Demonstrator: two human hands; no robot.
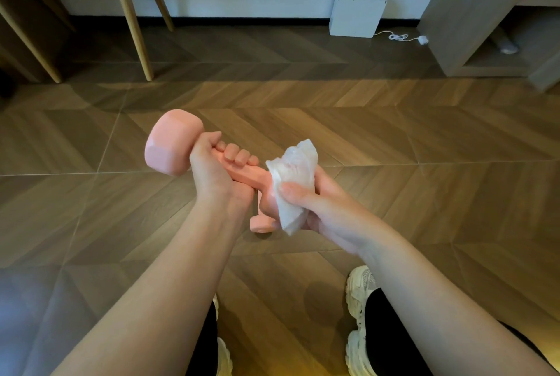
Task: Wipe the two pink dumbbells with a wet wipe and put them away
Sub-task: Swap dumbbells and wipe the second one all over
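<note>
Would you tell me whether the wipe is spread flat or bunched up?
Bunched up: the wipe is crumpled in folds over one end of the dumbbell, held there by the right hand.

One head-worn camera (wide-angle) looks forward and down; left hand [212, 171], right hand [322, 207] close below.

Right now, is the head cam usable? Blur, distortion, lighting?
Head view: left hand, right hand and pink dumbbell are sharp; the wet wipe is brightest, folds still readable. Head view, edges: wide-angle bowing tilts the shelf unit, whose lower right corner smears. Head view, floor: dim, warm, soft shadows, no harsh glare.
</note>
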